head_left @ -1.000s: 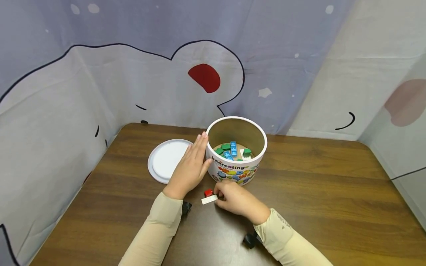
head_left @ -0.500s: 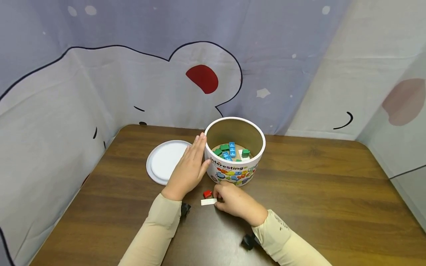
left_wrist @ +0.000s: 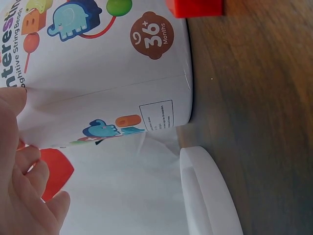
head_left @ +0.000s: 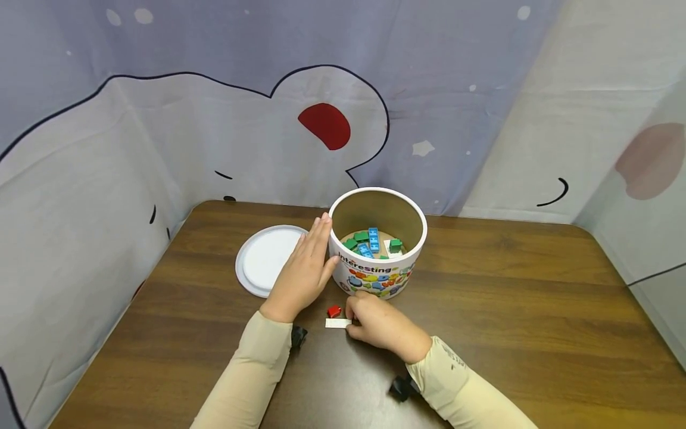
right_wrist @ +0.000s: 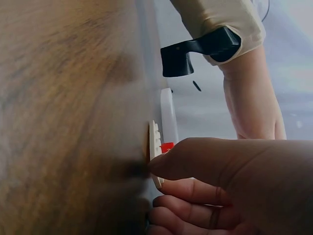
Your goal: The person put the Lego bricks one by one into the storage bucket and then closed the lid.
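A white round tub [head_left: 370, 280] with printed toy pictures stands uncovered, holding several blue and green bricks [head_left: 374, 240] and a white piece. Against its left side rests my left hand [head_left: 300, 271], fingers straight. In front of the tub my right hand [head_left: 377, 325] pinches the end of a thin white strip [head_left: 337, 323] between thumb and curled finger. Small studs show along the strip [right_wrist: 156, 134] in the right wrist view, close to the tabletop. Just behind it lies a small red brick [head_left: 334, 311]; its edge also enters the left wrist view.
A round white lid [head_left: 262, 262] lies on the wooden table [head_left: 509, 298], left of the tub. Black camera mounts [head_left: 400, 388] sit under both wrists. A patterned cloth [head_left: 241, 137] hangs behind and beside the table.
The white strip has turned from a slight tilt to nearly level in the right hand's pinch. My left hand stays against the tub, and the red brick stays about where it was.
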Demonstrator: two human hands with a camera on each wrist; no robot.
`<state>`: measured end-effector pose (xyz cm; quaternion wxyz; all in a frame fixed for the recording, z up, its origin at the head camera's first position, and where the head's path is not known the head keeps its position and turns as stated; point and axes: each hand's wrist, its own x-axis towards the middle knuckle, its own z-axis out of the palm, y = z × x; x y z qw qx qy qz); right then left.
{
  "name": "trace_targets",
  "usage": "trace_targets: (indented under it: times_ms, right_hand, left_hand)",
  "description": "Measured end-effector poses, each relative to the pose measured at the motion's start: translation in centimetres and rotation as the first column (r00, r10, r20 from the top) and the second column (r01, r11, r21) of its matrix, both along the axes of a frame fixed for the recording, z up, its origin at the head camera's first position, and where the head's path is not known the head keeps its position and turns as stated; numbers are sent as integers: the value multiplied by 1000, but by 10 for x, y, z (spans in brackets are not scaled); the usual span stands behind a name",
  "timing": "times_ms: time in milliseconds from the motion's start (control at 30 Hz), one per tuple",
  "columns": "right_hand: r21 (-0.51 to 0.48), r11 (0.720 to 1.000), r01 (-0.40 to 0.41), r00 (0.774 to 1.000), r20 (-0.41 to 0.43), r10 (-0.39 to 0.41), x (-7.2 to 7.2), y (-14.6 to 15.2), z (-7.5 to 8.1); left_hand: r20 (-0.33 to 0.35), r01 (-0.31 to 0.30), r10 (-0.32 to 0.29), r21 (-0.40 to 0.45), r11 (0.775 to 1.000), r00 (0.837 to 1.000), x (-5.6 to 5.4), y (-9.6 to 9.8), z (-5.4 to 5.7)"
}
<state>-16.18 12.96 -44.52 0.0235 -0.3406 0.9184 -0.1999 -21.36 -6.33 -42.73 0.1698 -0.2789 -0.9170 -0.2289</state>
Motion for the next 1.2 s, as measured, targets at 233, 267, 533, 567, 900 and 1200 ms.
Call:
trace_targets:
  times_ms: [233,267,533,567,900,1200]
  right_hand:
    - [9,1000,-11,1000,-3,11,2,3,10]
    - [8,1000,-12,1000,-4,12,3,3,12]
    - [-27,1000,-12,1000,-13,12,6,7,29]
    - [-33,999,-10,1000,-14,10,7,8,31]
    - [-86,996,8,994,-110,-17,13,18,54]
    - [-177,983,37,980,-187,-71,15,26,66]
  left_hand:
    - [-12,7,-7,3,1000,1000,-1,0,-1]
    - [-15,8,-8,3,1000,1000,-1,0,-1]
    - [3,1,-1,-1,1000,1000,0,0,-1]
    - [4,0,0,-2,1000,1000,0,0,-1]
    - [10,-2,2,-5,1000,1000,0,0,0]
    - [-13,-11,11,-14,1000,1000,-1,1,-1]
